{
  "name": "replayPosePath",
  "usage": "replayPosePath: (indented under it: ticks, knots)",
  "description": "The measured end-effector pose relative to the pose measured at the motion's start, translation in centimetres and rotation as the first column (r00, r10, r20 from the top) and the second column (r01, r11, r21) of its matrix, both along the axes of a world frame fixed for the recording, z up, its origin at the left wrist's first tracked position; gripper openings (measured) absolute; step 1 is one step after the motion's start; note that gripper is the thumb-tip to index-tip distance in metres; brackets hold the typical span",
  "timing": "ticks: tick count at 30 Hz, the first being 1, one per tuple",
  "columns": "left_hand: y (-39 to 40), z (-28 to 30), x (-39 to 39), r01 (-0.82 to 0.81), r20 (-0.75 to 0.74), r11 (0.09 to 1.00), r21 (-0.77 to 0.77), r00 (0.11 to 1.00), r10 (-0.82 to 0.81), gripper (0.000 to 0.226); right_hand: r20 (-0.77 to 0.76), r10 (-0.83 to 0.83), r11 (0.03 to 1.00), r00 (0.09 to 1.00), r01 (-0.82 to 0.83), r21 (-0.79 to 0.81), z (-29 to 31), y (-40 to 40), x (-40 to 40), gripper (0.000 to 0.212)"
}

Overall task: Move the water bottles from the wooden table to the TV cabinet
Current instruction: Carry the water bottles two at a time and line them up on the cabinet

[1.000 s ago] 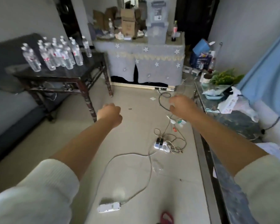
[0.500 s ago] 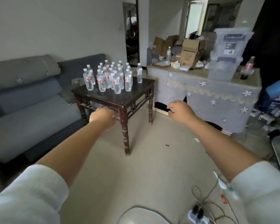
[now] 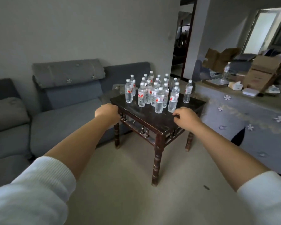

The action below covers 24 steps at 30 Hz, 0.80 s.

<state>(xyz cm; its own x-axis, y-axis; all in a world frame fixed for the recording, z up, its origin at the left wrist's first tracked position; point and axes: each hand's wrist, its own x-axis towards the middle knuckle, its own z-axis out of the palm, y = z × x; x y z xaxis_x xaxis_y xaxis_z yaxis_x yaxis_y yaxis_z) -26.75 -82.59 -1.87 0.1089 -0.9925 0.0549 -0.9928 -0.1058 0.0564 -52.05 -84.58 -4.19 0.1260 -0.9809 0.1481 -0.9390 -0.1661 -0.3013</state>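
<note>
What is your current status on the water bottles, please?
Left hand and right hand curled, empty. Water bottles upright on wooden table. Nothing in the way.

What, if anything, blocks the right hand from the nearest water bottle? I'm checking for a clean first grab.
Nothing visible. The right hand hovers over the wooden table, with only bare tabletop between it and the nearest water bottle.

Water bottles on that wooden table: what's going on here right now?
A person is reaching both arms toward the wooden table, where the water bottles stand upright in a cluster. The left hand and right hand are curled near the table's front edge and hold nothing. No bottle is picked up yet.
</note>
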Motion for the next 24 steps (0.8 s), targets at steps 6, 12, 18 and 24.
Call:
replayPosePath:
  ticks: [6, 12, 18, 24]
  knots:
    - [-11.5, 0.9, 5.8, -0.009, 0.018, 1.0, 0.029, 1.0, 0.008, 0.031, -0.047, 0.042, 0.999, 0.998, -0.043, -0.017, 2.4, -12.6, 6.2, 0.03]
    - [-21.2, 1.0, 9.4, -0.005, 0.018, 1.0, 0.03, 1.0, 0.004, 0.032, -0.063, 0.08, 0.997, 0.995, -0.082, -0.018, 3.2, -22.5, 10.5, 0.03]
    - [-31.6, 1.0, 11.4, 0.056, 0.068, 0.998, 0.018, 0.996, -0.057, 0.031, -0.055, 0.089, 0.996, 0.994, -0.089, 0.014, 2.9, -33.5, 13.5, 0.026]
    - [-43.4, 1.2, 12.6, 0.12, 0.11, 0.992, 0.027, 0.986, -0.122, 0.034, -0.076, 0.104, 0.989, 0.992, -0.096, 0.11, 2.3, -45.3, 15.2, 0.028]
